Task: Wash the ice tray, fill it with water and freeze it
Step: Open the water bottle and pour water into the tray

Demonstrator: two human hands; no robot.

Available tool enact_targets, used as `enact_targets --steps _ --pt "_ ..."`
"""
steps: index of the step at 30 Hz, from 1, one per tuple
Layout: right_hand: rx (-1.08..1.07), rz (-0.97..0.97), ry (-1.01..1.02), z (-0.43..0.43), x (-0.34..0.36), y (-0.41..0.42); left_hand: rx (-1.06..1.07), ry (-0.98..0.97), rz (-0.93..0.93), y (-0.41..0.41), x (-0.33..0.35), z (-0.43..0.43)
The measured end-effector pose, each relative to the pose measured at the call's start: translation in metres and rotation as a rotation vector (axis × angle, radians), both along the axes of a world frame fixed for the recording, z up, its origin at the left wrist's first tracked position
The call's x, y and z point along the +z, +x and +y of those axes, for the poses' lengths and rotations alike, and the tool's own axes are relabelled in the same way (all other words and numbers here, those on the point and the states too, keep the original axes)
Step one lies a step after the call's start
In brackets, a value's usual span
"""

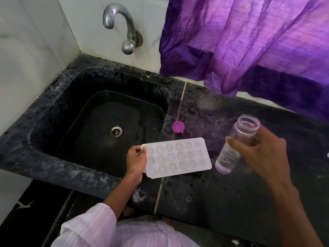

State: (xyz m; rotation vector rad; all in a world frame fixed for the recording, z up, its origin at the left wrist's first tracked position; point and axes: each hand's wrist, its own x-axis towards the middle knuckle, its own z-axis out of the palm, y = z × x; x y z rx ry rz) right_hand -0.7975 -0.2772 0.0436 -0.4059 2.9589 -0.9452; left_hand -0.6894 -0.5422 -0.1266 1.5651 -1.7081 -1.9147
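Observation:
A pale white ice tray (178,157) with heart, shell and star moulds lies across the sink's right edge and the black counter. My left hand (136,159) pinches its left end, thumb on top. My right hand (261,150) grips a clear plastic bottle (235,145) with a purple tint, uncapped and tilted, just right of the tray above the counter. A little water seems to sit at its bottom. The bottle's purple cap (178,127) rests on the counter behind the tray.
A black sink (53,111) with a steel drain (115,131) fills the left. A chrome tap (117,24) juts from the tiled wall, with no water running. A purple curtain (249,41) hangs over the back right of the counter (231,193).

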Motion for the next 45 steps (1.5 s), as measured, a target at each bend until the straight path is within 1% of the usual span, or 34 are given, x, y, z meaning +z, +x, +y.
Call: enact_targets --steps 4,9,12,20,30,37,38,39,40,41,42,43,44,45 --pt "-0.045 0.103 -0.151 -0.021 -0.003 -0.023 -0.024 -0.010 0.008 0.000 0.000 0.005" --pt "-0.091 0.093 -0.306 -0.048 -0.025 -0.050 -0.060 -0.028 0.021 -0.003 0.001 0.005" --pt "-0.129 0.072 -0.357 -0.059 -0.041 -0.061 -0.092 -0.055 0.013 -0.004 0.001 0.004" --pt "-0.131 0.067 -0.389 -0.076 -0.063 -0.069 -0.200 -0.075 0.004 -0.008 -0.002 -0.004" --pt "-0.101 0.041 -0.395 -0.085 -0.073 -0.069 -0.285 -0.021 0.015 -0.014 -0.002 -0.017" --pt "-0.081 -0.017 -0.419 -0.084 -0.079 -0.070 -0.360 0.009 0.017 -0.018 0.002 -0.021" --pt "-0.072 -0.031 -0.427 -0.084 -0.079 -0.070 -0.375 -0.014 0.008 -0.018 0.004 -0.021" --pt "-0.063 -0.046 -0.433 -0.083 -0.079 -0.069 -0.394 -0.086 -0.009 -0.019 0.006 -0.021" --pt "-0.067 -0.041 -0.433 -0.083 -0.079 -0.066 -0.425 -0.220 -0.030 -0.019 0.009 -0.022" --pt "-0.096 0.008 -0.409 -0.082 -0.078 -0.061 -0.458 -0.398 -0.041 -0.020 0.013 -0.025" --pt "-0.132 0.121 -0.365 -0.081 -0.079 -0.054 -0.482 -0.562 -0.012 -0.022 0.017 -0.027" --pt "-0.146 0.292 -0.319 -0.080 -0.080 -0.046 -0.489 -0.668 0.066 -0.025 0.024 -0.029" --pt "-0.111 0.468 -0.279 -0.081 -0.083 -0.038 -0.489 -0.704 0.175 -0.030 0.032 -0.032" --pt "-0.018 0.584 -0.239 -0.084 -0.087 -0.030 -0.497 -0.702 0.287 -0.037 0.040 -0.034"
